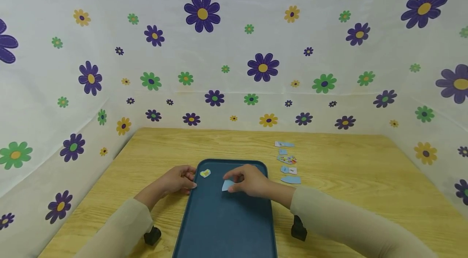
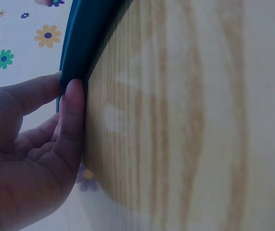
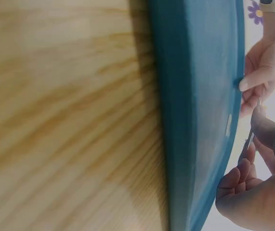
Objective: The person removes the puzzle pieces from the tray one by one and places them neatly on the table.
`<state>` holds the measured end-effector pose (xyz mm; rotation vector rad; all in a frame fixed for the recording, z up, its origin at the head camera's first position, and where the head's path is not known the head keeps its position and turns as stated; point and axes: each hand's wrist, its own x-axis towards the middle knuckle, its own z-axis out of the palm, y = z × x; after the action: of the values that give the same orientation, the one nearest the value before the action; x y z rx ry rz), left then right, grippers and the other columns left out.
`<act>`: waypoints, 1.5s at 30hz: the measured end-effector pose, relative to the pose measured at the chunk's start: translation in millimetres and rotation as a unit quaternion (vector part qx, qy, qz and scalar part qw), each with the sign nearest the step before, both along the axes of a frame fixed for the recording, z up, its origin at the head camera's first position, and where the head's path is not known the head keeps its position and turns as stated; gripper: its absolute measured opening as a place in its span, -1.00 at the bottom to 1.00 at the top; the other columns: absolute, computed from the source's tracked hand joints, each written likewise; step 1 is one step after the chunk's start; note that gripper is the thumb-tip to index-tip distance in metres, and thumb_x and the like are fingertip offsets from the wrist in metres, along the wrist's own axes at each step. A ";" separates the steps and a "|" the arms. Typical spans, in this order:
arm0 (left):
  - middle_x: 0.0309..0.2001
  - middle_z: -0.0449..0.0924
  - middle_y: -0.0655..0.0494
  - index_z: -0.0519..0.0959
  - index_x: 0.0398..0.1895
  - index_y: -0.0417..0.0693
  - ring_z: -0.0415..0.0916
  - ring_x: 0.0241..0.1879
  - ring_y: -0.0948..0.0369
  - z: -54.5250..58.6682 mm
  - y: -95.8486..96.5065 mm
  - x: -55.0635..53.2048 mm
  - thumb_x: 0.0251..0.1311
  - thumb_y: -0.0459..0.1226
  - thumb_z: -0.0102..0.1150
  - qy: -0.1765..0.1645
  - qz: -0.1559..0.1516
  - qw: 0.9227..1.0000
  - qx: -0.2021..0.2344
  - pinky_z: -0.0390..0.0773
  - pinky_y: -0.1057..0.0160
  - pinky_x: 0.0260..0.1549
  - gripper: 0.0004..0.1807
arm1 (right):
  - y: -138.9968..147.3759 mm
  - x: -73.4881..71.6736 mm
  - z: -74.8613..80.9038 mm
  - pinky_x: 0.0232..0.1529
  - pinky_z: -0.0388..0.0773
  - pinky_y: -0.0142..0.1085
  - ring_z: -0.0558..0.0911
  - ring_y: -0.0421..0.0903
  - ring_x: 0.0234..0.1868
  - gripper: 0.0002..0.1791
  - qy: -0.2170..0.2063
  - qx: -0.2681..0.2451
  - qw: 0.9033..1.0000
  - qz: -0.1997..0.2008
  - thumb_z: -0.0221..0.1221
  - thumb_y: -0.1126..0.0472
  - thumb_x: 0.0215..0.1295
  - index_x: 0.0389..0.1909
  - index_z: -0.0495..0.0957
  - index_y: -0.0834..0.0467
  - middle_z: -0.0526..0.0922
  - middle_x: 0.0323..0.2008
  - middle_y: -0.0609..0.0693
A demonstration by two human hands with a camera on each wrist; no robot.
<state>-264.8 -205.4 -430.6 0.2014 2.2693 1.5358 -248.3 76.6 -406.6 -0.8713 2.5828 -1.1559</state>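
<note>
A dark blue tray (image 1: 226, 225) lies lengthwise on the wooden table. My left hand (image 1: 180, 181) holds its left rim near the far end; in the left wrist view, thumb and fingers meet at the tray edge (image 2: 82, 43). Over the far part of the tray, my right hand (image 1: 252, 181) pinches a flat light-blue piece (image 1: 226, 185) between thumb and fingers. That piece appears edge-on as a thin card in the right wrist view. A small yellow-and-white cutout (image 1: 205, 173) lies in the tray's far left corner.
Right of the tray, several flat cutouts form a column: a light-blue pointed piece (image 1: 291, 180), a blue-and-white piece (image 1: 289, 170), a multicoloured piece (image 1: 287, 159) and others farther back. Black objects (image 1: 299, 229) show by both forearms. Flowered cloth (image 1: 234, 46) surrounds the table.
</note>
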 end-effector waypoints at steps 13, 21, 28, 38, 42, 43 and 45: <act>-0.23 0.39 -0.06 0.29 0.27 -0.44 0.46 -0.37 0.14 0.3 1.3 1.1 0.17 -0.51 0.22 0.002 0.004 1.000 -0.011 0.62 0.18 -0.36 -0.41 | 41.0 14.9 -6.3 -0.53 0.33 -0.38 0.37 -0.13 -0.47 -0.64 -0.019 -0.058 0.995 -0.081 0.37 0.27 0.14 -0.01 0.66 0.20 0.50 -0.38 -0.07; -0.24 0.39 -0.06 0.29 0.27 -0.44 0.46 -0.37 0.15 1.0 0.8 -0.6 0.17 -0.51 0.21 0.003 0.000 1.000 -0.006 0.62 0.19 -0.36 -0.42 | 66.6 24.5 -6.3 -0.58 0.24 -0.38 0.33 -0.10 -0.46 -0.65 -0.020 -0.076 0.989 -0.123 0.35 0.27 0.16 0.00 0.66 0.19 0.49 -0.36 -0.04; -0.25 0.39 -0.06 0.31 0.26 -0.43 0.46 -0.37 0.14 1.0 1.6 0.6 0.16 -0.51 0.23 0.002 0.006 1.000 -0.012 0.62 0.18 -0.36 -0.42 | 86.1 35.7 -11.1 -0.58 0.22 -0.39 0.34 -0.09 -0.44 -0.65 -0.017 -0.083 0.981 -0.172 0.36 0.29 0.14 -0.01 0.67 0.19 0.47 -0.38 -0.04; -0.25 0.40 -0.06 0.34 0.23 -0.40 0.47 -0.37 0.13 -1.2 1.4 0.3 0.15 -0.51 0.23 -0.003 0.014 1.000 -0.012 0.62 0.20 -0.36 -0.45 | 111.3 51.2 -11.4 -0.53 0.29 -0.37 0.36 -0.11 -0.44 -0.61 -0.019 -0.093 0.971 -0.220 0.37 0.27 0.12 0.01 0.65 0.20 0.49 -0.35 -0.01; -0.25 0.41 -0.06 0.34 0.24 -0.40 0.47 -0.37 0.13 -2.0 0.7 -1.0 0.16 -0.51 0.22 0.001 0.013 1.000 -0.010 0.62 0.19 -0.36 -0.46 | 120.7 56.2 -14.3 -0.54 0.30 -0.38 0.36 -0.13 -0.47 -0.62 -0.016 -0.086 0.970 -0.228 0.38 0.27 0.11 0.00 0.65 0.21 0.48 -0.36 -0.02; -0.25 0.41 -0.06 0.34 0.24 -0.40 0.47 -0.37 0.13 -2.1 0.6 -1.3 0.16 -0.51 0.22 0.003 0.011 1.000 -0.010 0.62 0.19 -0.36 -0.46 | 122.8 57.2 -15.2 -0.54 0.31 -0.38 0.36 -0.13 -0.47 -0.62 -0.017 -0.082 0.969 -0.231 0.38 0.28 0.11 -0.01 0.66 0.21 0.48 -0.37 -0.02; -0.25 0.42 -0.06 0.35 0.23 -0.40 0.47 -0.37 0.13 -2.8 0.4 -1.9 0.16 -0.52 0.22 0.004 0.010 1.000 -0.009 0.62 0.19 -0.36 -0.46 | 126.7 58.9 -16.8 -0.55 0.31 -0.39 0.37 -0.14 -0.48 -0.63 -0.019 -0.071 0.969 -0.235 0.37 0.29 0.12 -0.01 0.66 0.20 0.48 -0.37 -0.03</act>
<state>-266.7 -205.0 -433.4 0.1799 2.2984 1.5259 -189.4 203.3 -423.4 -0.2489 2.7843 -1.4704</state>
